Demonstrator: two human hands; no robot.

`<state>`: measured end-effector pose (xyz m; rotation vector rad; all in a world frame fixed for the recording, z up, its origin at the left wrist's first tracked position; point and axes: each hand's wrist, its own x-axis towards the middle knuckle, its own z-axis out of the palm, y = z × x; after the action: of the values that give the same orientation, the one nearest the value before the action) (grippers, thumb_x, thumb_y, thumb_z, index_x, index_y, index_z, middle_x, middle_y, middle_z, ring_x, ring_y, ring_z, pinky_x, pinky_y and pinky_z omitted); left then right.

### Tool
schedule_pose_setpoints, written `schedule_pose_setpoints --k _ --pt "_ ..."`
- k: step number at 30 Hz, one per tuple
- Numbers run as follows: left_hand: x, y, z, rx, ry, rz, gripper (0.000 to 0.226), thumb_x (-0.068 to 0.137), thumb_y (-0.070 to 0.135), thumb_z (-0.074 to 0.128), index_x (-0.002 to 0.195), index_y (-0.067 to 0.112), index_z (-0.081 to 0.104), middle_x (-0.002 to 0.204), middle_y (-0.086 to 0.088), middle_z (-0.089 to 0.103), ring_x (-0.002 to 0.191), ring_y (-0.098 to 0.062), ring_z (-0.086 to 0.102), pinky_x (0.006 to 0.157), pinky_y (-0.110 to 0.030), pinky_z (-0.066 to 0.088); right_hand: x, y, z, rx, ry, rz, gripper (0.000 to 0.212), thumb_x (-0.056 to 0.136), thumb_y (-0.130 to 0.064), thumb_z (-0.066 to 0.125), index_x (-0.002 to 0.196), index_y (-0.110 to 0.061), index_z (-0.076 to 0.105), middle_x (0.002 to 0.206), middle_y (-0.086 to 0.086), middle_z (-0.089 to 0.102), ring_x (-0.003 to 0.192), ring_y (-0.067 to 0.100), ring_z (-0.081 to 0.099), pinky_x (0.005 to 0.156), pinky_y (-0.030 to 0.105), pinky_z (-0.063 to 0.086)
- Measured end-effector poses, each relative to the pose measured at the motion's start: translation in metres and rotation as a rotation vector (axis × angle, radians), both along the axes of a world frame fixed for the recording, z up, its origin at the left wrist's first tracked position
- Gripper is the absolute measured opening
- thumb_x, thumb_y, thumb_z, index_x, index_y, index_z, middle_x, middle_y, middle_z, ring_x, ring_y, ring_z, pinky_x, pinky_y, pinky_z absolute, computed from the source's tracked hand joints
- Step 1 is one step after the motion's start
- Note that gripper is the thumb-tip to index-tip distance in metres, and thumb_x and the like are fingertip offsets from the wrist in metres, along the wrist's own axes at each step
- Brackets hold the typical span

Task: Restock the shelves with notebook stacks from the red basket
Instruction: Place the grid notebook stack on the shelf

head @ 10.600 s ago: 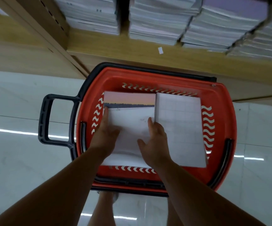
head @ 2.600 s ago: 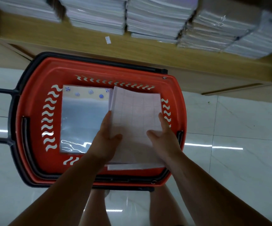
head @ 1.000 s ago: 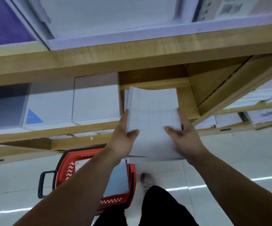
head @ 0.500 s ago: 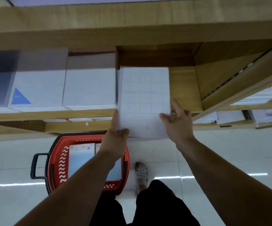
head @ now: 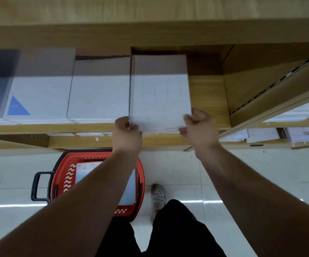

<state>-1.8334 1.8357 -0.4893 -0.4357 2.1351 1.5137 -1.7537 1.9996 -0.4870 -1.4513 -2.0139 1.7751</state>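
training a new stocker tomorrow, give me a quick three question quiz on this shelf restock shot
1. True or false: the left hand and right hand each grip a near corner of the grid-covered notebook stack.
2. Bare shelf board shows on which side of that stack? A) its right B) its left C) neither
3. Where does the red basket stand, and is it empty?
Key: 1 true. 2 A. 3 On the floor; no, notebooks lie in it.
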Motion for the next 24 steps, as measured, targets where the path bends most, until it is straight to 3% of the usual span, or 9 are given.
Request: schedule_pose_setpoints --k 2,4,6,8,12,15,18,21,24 --pt "-0.007 0.004 -0.004 0.058 -0.056 0.063 0.023 0.08 0.009 0.05 0.094 0.021 0.062 0.085 -0.01 0.063 0.076 -0.023 0.057 0.079 -0.041 0.05 -0.015 0.006 0.002 -0.011 0.0 0.022 0.028 0.099 -0.014 0.062 0.126 -0.022 0.065 0.109 0.006 0.074 0.085 0.02 0.074 0.083 0.043 0.063" --pt "0.0 0.002 -0.004 0.116 -0.133 0.138 0.037 0.093 0.003 0.053 0.127 0.016 0.055 0.107 -0.015 0.067 0.09 -0.027 0.063 0.091 -0.042 0.05 -0.013 0.002 -0.002 -0.028 0.025 0.02 0.029 0.099 -0.013 0.061 0.119 -0.034 0.066 0.105 0.0 0.074 0.087 0.015 0.071 0.082 0.04 0.062" --pt "0.013 -0.004 -0.004 0.186 -0.233 0.216 0.048 0.099 0.004 0.051 0.146 0.011 0.043 0.132 -0.023 0.06 0.114 -0.037 0.064 0.103 -0.047 0.048 -0.002 -0.005 -0.006 -0.015 0.025 0.032 0.038 0.098 -0.019 0.064 0.132 -0.036 0.061 0.113 -0.004 0.072 0.094 0.012 0.066 0.073 0.027 0.057" --pt "0.023 -0.007 -0.002 0.317 -0.369 0.303 0.045 0.103 0.004 0.047 0.148 0.006 0.041 0.135 -0.021 0.06 0.121 -0.036 0.062 0.108 -0.045 0.048 0.007 -0.007 -0.016 -0.006 0.007 -0.004 0.049 0.096 -0.025 0.067 0.142 -0.036 0.053 0.119 -0.005 0.07 0.105 0.017 0.067 0.078 0.025 0.053" --pt "0.018 -0.001 0.004 0.472 -0.455 0.35 0.036 0.105 0.007 0.043 0.14 -0.004 0.048 0.123 -0.017 0.063 0.119 -0.031 0.063 0.106 -0.043 0.049 -0.002 -0.003 -0.021 -0.153 0.044 -0.219 0.049 0.093 -0.017 0.072 0.139 -0.022 0.059 0.095 0.002 0.075 0.091 0.022 0.073 0.091 0.042 0.06" --pt "0.0 0.012 0.013 0.531 -0.484 0.398 0.028 0.104 0.005 0.043 0.129 -0.005 0.053 0.115 -0.021 0.062 0.117 -0.034 0.064 0.1 -0.043 0.051 -0.023 0.0 -0.016 -0.208 0.05 -0.315 0.029 0.091 -0.004 0.071 0.119 -0.011 0.068 0.095 0.006 0.075 0.089 0.027 0.076 0.085 0.039 0.062" --pt "-0.017 0.023 0.024 0.524 -0.503 0.351 0.014 0.102 0.002 0.044 0.097 -0.002 0.056 0.105 -0.019 0.059 0.105 -0.033 0.062 0.094 -0.041 0.051 -0.034 0.007 -0.019 -0.258 0.022 -0.344 0.018 0.09 0.005 0.065 0.089 -0.013 0.067 0.091 0.01 0.072 0.082 0.026 0.074 0.083 0.041 0.063" --pt "-0.026 0.031 0.023 0.517 -0.509 0.363 0.013 0.1 -0.002 0.043 0.093 -0.004 0.054 0.11 -0.022 0.058 0.108 -0.037 0.059 0.099 -0.044 0.051 -0.037 0.014 -0.025 -0.296 0.008 -0.299 0.022 0.092 0.004 0.063 0.082 -0.015 0.059 0.072 0.005 0.071 0.077 0.025 0.067 0.081 0.039 0.063" --pt "-0.022 0.032 0.014 0.508 -0.471 0.38 0.015 0.095 -0.008 0.04 0.087 -0.009 0.052 0.096 -0.016 0.055 0.093 -0.03 0.052 0.089 -0.039 0.051 -0.04 0.013 -0.026 -0.229 -0.057 -0.274 0.02 0.086 -0.007 0.073 0.076 -0.022 0.066 0.062 -0.012 0.072 0.076 0.013 0.071 0.073 0.028 0.06"
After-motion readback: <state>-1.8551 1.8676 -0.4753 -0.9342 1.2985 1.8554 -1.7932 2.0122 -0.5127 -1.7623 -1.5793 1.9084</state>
